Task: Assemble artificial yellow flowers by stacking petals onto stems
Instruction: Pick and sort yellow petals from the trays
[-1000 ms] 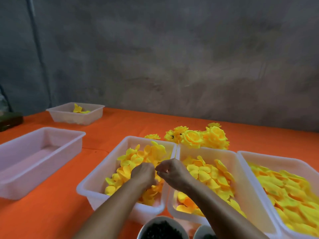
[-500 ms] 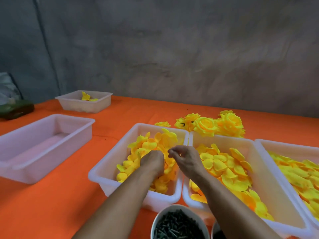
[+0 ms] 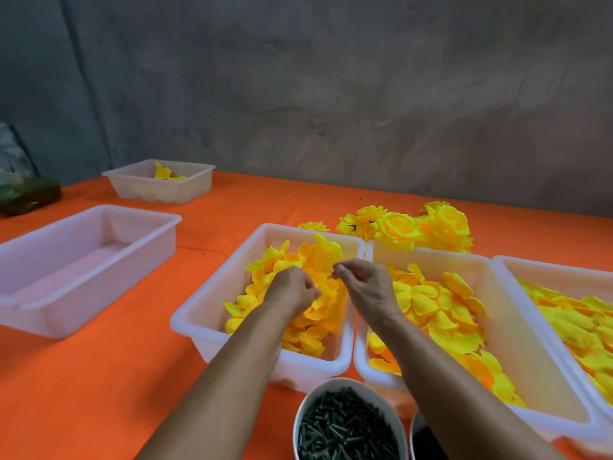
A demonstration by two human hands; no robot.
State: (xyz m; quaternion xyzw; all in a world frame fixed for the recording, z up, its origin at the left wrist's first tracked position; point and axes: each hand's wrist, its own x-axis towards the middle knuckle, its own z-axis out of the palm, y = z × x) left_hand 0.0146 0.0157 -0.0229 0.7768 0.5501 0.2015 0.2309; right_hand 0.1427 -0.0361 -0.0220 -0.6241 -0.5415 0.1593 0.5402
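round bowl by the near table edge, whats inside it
The round bowl holds a heap of short dark green stems. Its bottom is hidden under them, and its near side is cut off by the frame.

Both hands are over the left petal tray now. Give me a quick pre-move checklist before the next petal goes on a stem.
1. Left hand down in the petal tray: ok.
2. Left hand actually pinching a petal: cannot tell, fingers hidden.
3. Right hand holding a stem: cannot tell, fingertips are pinched but too small to see.
4. Bowl of dark stems stocked, close to the person: ok.
5. Middle tray of petals stocked: ok.
6. Finished flowers piled behind the trays, apart from the hands: ok.
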